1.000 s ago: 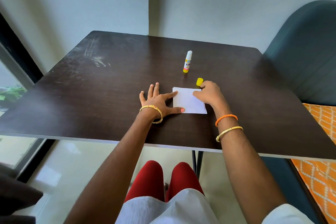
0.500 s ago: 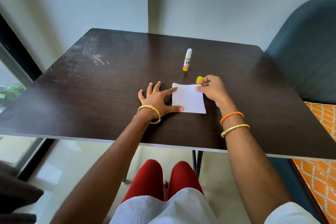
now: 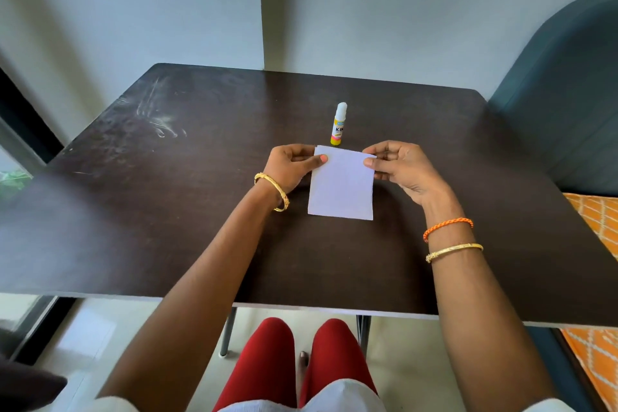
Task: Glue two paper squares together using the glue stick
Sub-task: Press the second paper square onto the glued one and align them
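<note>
A white paper square is held up above the dark table, tilted toward me. My left hand pinches its upper left corner and my right hand pinches its upper right corner. Whether it is one sheet or two stacked together I cannot tell. The glue stick stands upright just behind the paper, uncapped, with its white tip showing. The yellow cap is hidden from view.
A dark green chair back stands at the table's right side, with an orange patterned cushion below it. A pale wall lies behind the table and a window frame is at the left. My red-clad knees show under the front edge.
The paper lay flat on the table with my left hand pressed beside it. Both hands have since lifted it by its top corners. The yellow cap by my right hand is no longer visible.
</note>
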